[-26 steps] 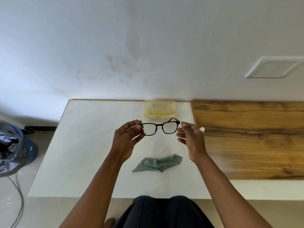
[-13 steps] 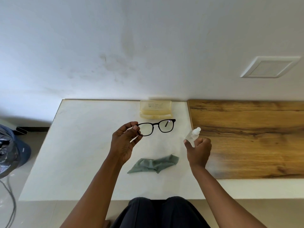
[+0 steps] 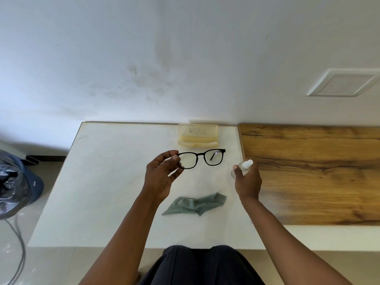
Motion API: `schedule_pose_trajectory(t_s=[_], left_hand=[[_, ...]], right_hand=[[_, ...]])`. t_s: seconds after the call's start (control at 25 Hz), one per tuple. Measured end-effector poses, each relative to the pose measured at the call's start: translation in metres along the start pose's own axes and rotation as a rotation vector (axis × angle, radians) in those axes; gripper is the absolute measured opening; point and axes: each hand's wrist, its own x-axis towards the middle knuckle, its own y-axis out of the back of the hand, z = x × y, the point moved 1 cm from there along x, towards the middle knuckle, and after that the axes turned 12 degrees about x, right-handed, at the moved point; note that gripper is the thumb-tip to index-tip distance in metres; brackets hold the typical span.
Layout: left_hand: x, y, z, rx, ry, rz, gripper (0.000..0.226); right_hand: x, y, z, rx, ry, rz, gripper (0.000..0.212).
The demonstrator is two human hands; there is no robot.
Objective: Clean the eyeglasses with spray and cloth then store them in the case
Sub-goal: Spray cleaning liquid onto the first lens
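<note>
Black-framed eyeglasses (image 3: 202, 158) hang above the white table (image 3: 107, 182), pinched at their left end by my left hand (image 3: 161, 177). My right hand (image 3: 247, 179) grips a small clear spray bottle (image 3: 245, 166) with a white nozzle, just right of the glasses and apart from them. A crumpled grey-green cloth (image 3: 195, 204) lies on the table in front of both hands. The translucent yellow case (image 3: 197, 135) lies open against the wall, behind the glasses.
A wooden board (image 3: 312, 173) covers the table's right part. At the far left, on the floor, stands a bin with a dark plastic bag (image 3: 12, 184), with a grey cable (image 3: 19, 249) trailing below it. My dark-clothed lap (image 3: 197, 264) is at the near edge.
My right hand let go of the glasses' right end, dropped to the table's right side and took hold of the spray bottle. The left hand keeps the glasses aloft alone.
</note>
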Motion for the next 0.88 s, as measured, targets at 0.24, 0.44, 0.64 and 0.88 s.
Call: schedule_pose_trajectory(t_s=[0.24,0.44,0.64,0.88], left_hand=[[-0.001,-0.004,0.001,-0.049,0.014,0.051,0.013],[-0.004,-0.010,0.004,-0.061,0.023,0.068,0.012],[-0.008,-0.014,0.007,-0.063,0.022,0.070,0.012],[-0.012,-0.017,0.009,-0.035,0.045,0.091,0.012]], right_hand=[[-0.022,0.001,-0.020,0.181,0.140,-0.113,0.061],[-0.049,-0.002,-0.049,0.318,0.281,-0.249,0.059],[-0.064,-0.009,-0.061,0.339,0.269,-0.332,0.051],[-0.070,-0.010,-0.068,0.349,0.249,-0.427,0.053]])
